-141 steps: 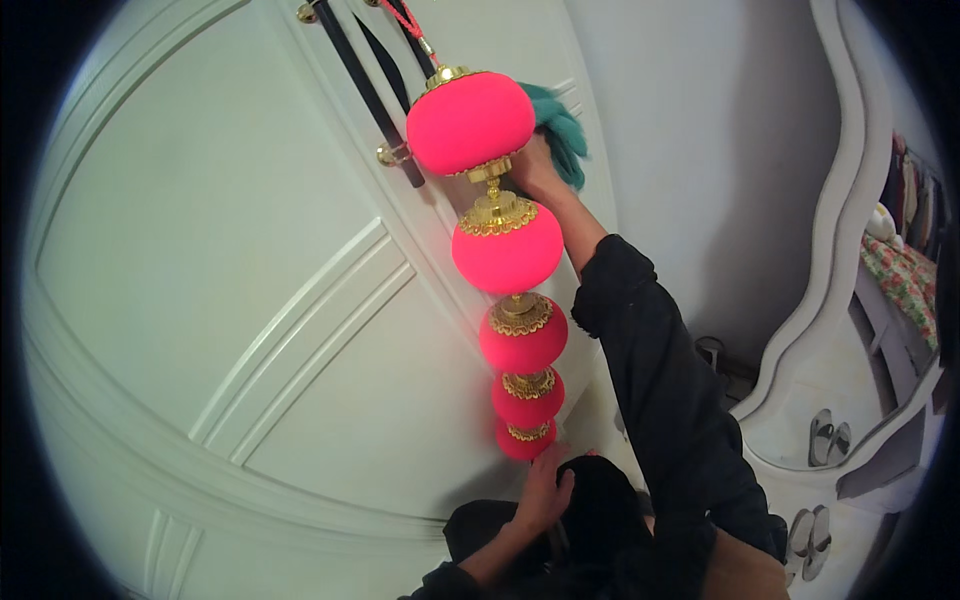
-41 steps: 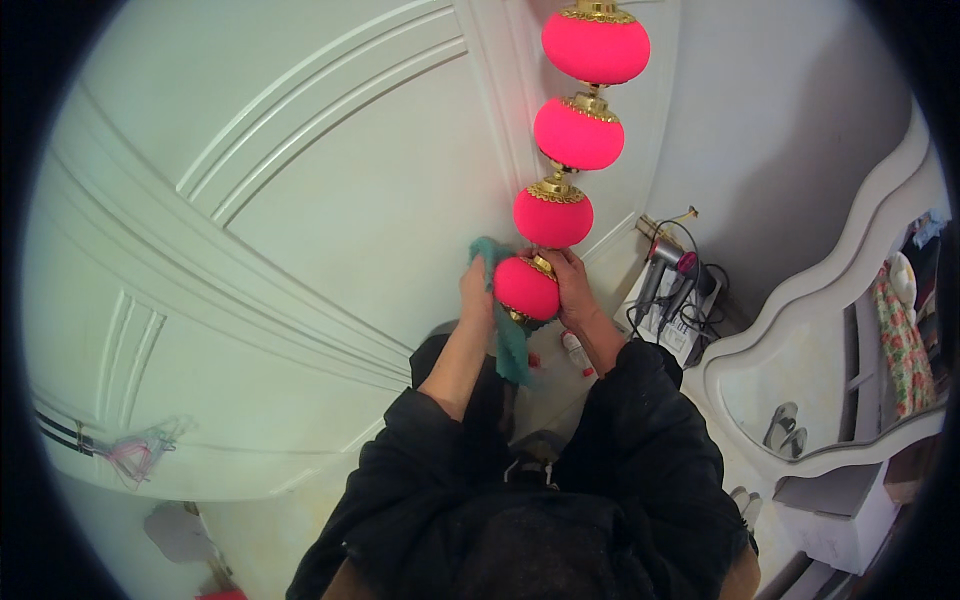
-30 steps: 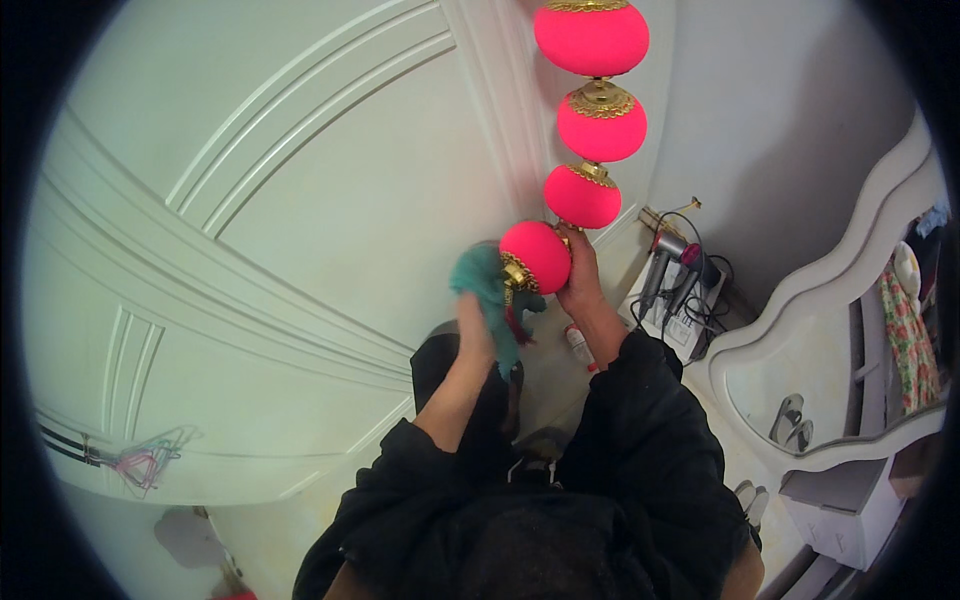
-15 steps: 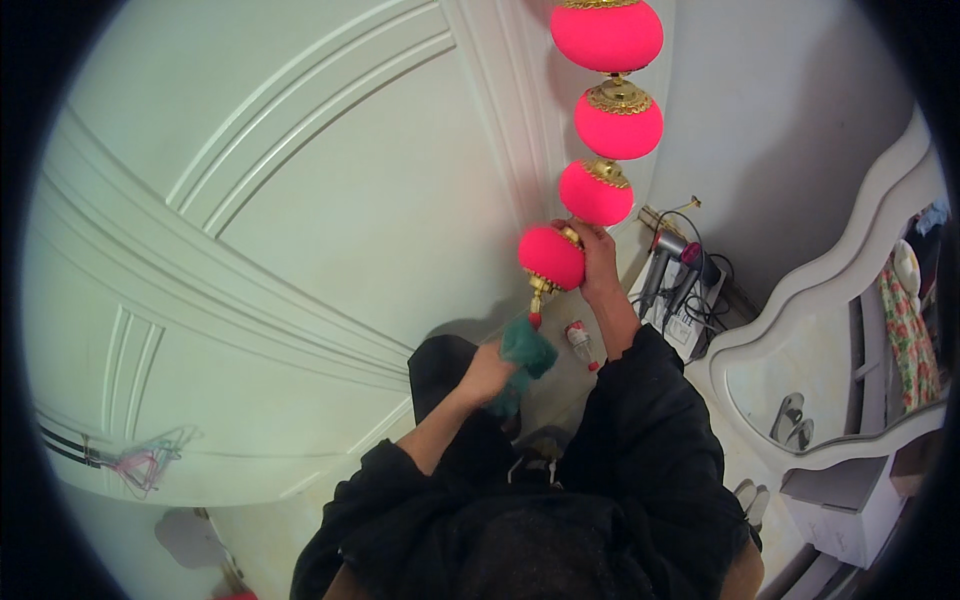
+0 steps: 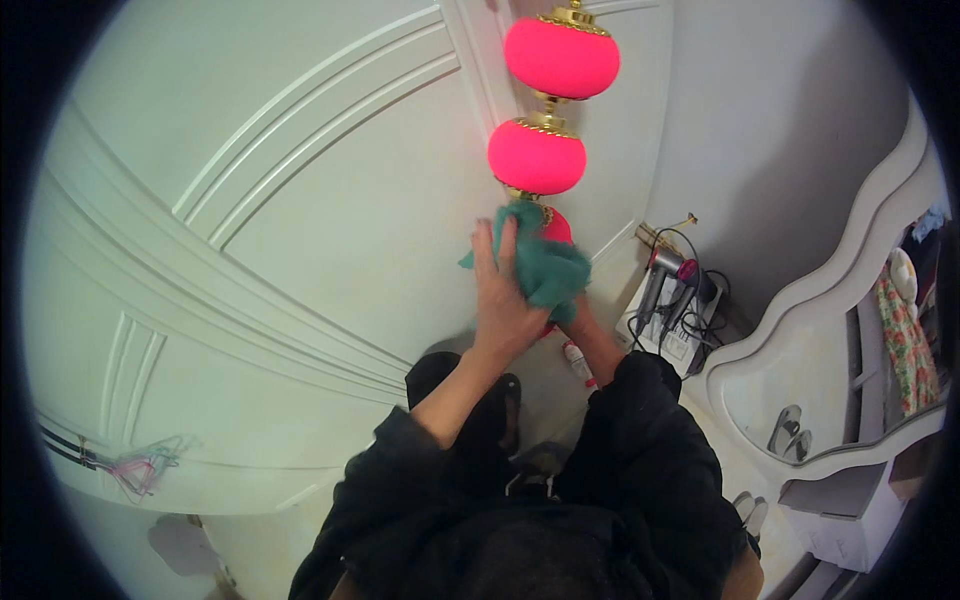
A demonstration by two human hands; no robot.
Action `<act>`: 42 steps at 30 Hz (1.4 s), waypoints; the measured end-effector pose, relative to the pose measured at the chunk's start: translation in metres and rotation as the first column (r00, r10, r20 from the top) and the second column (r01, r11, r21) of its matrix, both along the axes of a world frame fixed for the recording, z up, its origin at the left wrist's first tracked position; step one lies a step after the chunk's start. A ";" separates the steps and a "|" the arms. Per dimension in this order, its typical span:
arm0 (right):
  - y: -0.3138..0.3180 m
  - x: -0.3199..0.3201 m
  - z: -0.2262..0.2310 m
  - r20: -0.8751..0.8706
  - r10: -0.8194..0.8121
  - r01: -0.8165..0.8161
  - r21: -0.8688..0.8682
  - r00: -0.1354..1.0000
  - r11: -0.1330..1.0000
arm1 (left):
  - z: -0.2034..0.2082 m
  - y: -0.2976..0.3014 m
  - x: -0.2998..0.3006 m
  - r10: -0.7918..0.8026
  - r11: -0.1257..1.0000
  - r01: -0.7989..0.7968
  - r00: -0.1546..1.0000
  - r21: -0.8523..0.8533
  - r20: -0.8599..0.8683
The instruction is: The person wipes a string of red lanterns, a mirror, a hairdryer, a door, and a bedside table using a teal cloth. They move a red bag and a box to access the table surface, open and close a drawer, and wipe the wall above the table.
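When you look down from the head camera, you see the left hand holding a green cloth against a string of pink lanterns. Its fingers are partly bent, with two pointing up, a bit apart. The right hand is behind the cloth, so I cannot tell how far open its fingers are or what they hold. The lanterns, with gold trim, hang in front of a white door, and the cloth covers much of the lower ones. To the right, a gray hair dryer lies on a white box with dark printed letters. Near it, a small bottle has red and white on it. A bigger white box has a faint mark, too small to read.
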State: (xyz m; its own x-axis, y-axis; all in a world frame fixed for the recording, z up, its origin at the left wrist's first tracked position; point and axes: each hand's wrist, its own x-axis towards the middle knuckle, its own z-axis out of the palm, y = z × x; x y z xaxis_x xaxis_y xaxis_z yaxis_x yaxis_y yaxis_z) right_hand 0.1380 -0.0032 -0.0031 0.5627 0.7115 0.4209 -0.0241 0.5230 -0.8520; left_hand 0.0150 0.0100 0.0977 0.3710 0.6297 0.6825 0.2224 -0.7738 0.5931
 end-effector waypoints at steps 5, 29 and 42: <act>-0.012 0.020 0.015 -0.212 0.275 -0.274 0.039 0.938 0.961 | -0.019 0.033 0.025 -0.078 0.971 0.127 0.969 -0.204 0.233; -0.032 0.047 0.043 -0.115 0.379 -0.389 -0.080 0.918 0.918 | -0.031 0.077 -0.024 0.035 0.422 0.243 0.958 -0.874 0.283; -0.016 0.018 0.007 0.659 -0.398 0.429 0.125 0.638 0.895 | -0.029 0.011 0.011 0.192 0.790 0.014 0.944 0.613 -0.270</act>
